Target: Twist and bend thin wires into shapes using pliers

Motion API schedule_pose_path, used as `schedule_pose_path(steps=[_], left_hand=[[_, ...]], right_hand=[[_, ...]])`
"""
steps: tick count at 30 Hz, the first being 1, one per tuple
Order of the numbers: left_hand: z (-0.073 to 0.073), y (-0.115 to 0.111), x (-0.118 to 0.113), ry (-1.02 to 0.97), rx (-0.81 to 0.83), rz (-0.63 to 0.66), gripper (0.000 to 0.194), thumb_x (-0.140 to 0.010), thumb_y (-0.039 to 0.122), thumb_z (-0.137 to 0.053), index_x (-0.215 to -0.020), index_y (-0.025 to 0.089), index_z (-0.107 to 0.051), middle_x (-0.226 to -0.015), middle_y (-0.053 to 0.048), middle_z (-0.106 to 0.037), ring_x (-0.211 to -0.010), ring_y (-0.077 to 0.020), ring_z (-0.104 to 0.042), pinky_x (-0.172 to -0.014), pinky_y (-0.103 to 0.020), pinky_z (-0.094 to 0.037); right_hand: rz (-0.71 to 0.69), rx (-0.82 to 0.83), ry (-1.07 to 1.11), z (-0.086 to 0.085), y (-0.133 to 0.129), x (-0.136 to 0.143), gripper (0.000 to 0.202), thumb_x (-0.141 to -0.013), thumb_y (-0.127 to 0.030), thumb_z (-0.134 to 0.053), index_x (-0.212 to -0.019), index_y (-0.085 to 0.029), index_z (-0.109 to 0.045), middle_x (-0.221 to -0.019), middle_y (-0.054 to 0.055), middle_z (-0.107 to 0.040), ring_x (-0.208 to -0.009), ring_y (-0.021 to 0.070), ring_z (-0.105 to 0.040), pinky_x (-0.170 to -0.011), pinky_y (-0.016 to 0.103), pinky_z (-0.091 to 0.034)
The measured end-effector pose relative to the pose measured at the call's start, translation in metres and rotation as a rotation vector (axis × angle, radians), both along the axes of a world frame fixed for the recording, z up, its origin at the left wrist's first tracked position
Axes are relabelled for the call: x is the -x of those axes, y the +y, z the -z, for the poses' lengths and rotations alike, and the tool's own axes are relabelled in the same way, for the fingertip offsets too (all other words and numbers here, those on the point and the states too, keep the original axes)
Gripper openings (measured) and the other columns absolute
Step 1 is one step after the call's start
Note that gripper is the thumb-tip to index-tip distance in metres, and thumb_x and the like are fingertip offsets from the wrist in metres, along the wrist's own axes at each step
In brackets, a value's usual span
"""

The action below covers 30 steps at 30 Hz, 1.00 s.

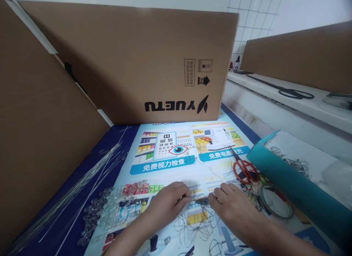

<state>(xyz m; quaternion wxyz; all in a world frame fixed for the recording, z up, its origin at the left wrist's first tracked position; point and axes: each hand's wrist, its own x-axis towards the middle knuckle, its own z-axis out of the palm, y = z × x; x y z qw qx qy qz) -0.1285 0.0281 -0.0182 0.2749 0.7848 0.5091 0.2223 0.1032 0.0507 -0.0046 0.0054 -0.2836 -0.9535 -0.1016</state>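
My left hand (pixel 173 200) is closed in a pinch, thumb against fingertips, on a thin wire whose end is hard to see. Facing it, my right hand (pixel 229 201) is wrapped round pliers (pixel 202 201); only their dark pointed jaws show, aimed at the left fingertips, with the handles hidden in the palm. Thin wire loops (pixel 195 226) lie tangled on the printed sheet just below both hands. Left of my left hand, many clear round beads (pixel 115 204) are spread out in a heap.
Long straight wires (pixel 82 186) lie on the blue surface at left. Red-handled scissors (pixel 245 170) and a tape roll (pixel 275 201) sit at right, beside a teal-edged container (pixel 291 188) holding wire pieces (pixel 294 162). A cardboard box wall (pixel 132 65) stands behind; black scissors (pixel 295 94) rest on a ledge.
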Motion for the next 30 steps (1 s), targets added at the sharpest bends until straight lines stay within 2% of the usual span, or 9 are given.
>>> schedule_pose_path(steps=[4, 8, 14, 22, 30], left_hand=[[-0.001, -0.001, 0.001, 0.026, -0.045, 0.057, 0.015, -0.089, 0.019, -0.046, -0.09, 0.023, -0.061, -0.085, -0.001, -0.06, -0.082, -0.0169, -0.054, -0.07, -0.026, -0.04], [-0.003, -0.002, 0.0, 0.086, -0.07, 0.08, 0.015, -0.088, 0.017, -0.047, -0.087, 0.023, -0.061, -0.082, -0.001, -0.06, -0.081, -0.0172, -0.053, -0.069, -0.026, -0.039], [-0.002, -0.003, -0.004, 0.111, -0.108, 0.029, 0.015, -0.089, 0.018, -0.045, -0.084, 0.021, -0.058, -0.08, -0.002, -0.058, -0.079, -0.0181, -0.052, -0.068, -0.027, -0.039], [0.005, -0.004, -0.011, 0.068, -0.142, 0.028, 0.017, -0.09, 0.02, -0.04, -0.083, 0.02, -0.055, -0.079, -0.002, -0.056, -0.077, -0.0173, -0.051, -0.066, -0.027, -0.039], [0.011, -0.005, -0.015, 0.159, -0.15, 0.004, 0.018, -0.091, 0.021, -0.038, -0.084, 0.02, -0.054, -0.08, -0.003, -0.054, -0.075, -0.0173, -0.052, -0.066, -0.027, -0.041]], right_hand=[[-0.003, -0.003, 0.001, -0.001, 0.0, 0.002, 0.016, -0.077, -0.016, -0.061, -0.092, -0.016, -0.053, -0.081, 0.004, -0.055, -0.074, 0.0196, -0.045, -0.062, 0.034, -0.027], [-0.011, -0.01, -0.007, -0.001, 0.0, 0.002, 0.019, -0.076, -0.016, -0.063, -0.092, -0.015, -0.053, -0.081, 0.004, -0.055, -0.073, 0.0197, -0.045, -0.061, 0.034, -0.026], [-0.035, -0.016, 0.008, 0.0, -0.001, 0.0, 0.016, -0.078, -0.017, -0.061, -0.092, -0.015, -0.052, -0.081, 0.004, -0.054, -0.072, 0.0196, -0.044, -0.061, 0.034, -0.026], [-0.053, -0.032, 0.025, 0.0, -0.001, 0.001, 0.014, -0.078, -0.014, -0.058, -0.091, -0.015, -0.053, -0.078, 0.004, -0.054, -0.071, 0.0188, -0.044, -0.06, 0.034, -0.027], [-0.055, -0.026, 0.011, 0.0, -0.002, 0.001, 0.016, -0.077, -0.015, -0.059, -0.093, -0.015, -0.053, -0.08, 0.005, -0.054, -0.072, 0.0196, -0.044, -0.061, 0.034, -0.027]])
